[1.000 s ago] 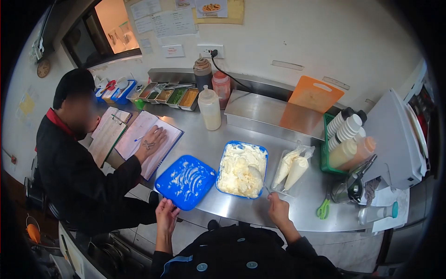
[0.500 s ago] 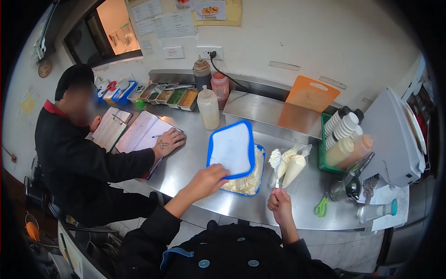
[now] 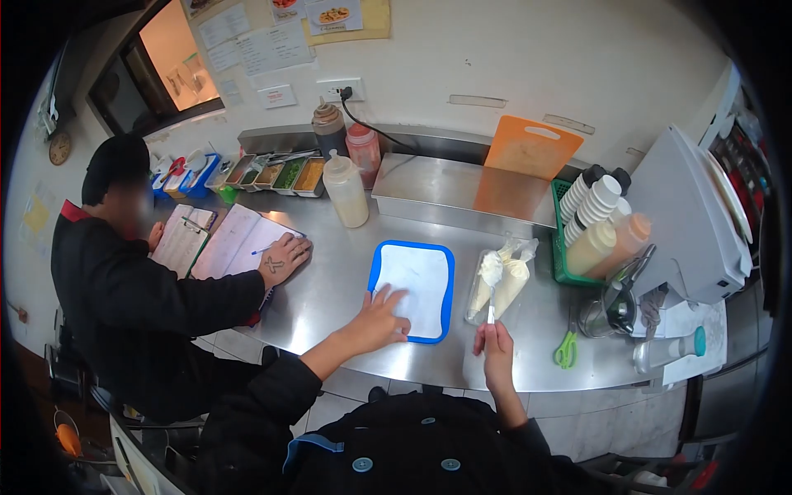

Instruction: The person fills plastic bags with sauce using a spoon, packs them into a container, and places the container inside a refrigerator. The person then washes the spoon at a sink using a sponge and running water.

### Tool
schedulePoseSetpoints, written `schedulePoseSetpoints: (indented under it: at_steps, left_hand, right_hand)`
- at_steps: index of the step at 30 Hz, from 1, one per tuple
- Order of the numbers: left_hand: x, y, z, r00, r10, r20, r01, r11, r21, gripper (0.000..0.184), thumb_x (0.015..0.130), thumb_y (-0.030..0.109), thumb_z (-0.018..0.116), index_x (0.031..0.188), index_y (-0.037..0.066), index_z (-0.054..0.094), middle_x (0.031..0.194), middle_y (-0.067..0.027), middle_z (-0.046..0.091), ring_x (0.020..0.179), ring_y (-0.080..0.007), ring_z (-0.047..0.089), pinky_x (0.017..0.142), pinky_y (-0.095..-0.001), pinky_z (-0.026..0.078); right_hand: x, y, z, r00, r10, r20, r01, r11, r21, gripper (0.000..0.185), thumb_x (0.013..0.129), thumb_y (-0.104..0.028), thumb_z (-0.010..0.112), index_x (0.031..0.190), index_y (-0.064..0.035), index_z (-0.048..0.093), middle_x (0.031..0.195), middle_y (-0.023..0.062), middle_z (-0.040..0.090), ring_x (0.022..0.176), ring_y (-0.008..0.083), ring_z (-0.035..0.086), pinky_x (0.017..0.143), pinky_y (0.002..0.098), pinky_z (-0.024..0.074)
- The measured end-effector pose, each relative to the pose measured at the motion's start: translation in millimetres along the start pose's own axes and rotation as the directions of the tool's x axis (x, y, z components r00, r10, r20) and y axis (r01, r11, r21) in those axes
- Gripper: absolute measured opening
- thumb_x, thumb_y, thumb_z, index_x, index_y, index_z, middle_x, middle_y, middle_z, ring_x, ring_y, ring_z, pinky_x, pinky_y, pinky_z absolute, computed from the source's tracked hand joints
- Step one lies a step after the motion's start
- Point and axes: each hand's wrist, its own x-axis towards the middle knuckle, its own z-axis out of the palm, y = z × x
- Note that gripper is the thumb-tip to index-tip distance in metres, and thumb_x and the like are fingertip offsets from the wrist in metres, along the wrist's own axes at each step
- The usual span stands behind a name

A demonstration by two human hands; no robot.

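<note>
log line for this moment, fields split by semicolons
left hand: open at blue-rimmed lid; right hand: holding cream-coated spoon; piping bags: right of lid

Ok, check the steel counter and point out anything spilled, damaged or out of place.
Nothing looks spilled or damaged. Slightly odd: a slim-handled spoon in the right hand carries a heap of pale cream, apparently over the filled, clear plastic piping bags, so it might drip.

Stainless steel counter [image 3: 330, 268], bearing a blue-rimmed lidded tub [image 3: 427, 285], clear tray [image 3: 472, 317] of filled piping bags [image 3: 513, 282], green scissors [image 3: 566, 351], open notebook [image 3: 233, 239], pale squeeze bottle [image 3: 345, 194], green basket [image 3: 563, 262]
</note>
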Motion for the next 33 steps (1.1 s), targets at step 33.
schedulePoseSetpoints:
  at_steps: [33]
  left_hand:
    - [97,-27,13,0.834,-0.442,-0.33,0.46,0.888,-0.027,0.05,0.086,0.044,0.051,0.123,0.01,0.049,0.136,-0.0073,0.041,0.124,-0.0278,0.037,0.096,-0.0615,0.025]
  right_hand:
    - [75,-20,7,0.826,-0.509,-0.243,0.465,0.858,-0.219,0.028,0.098,-0.026,0.039,0.094,-0.0024,0.054,0.066,-0.002,0.044,0.059,0.0069,0.043,0.056,0.0217,0.0376]
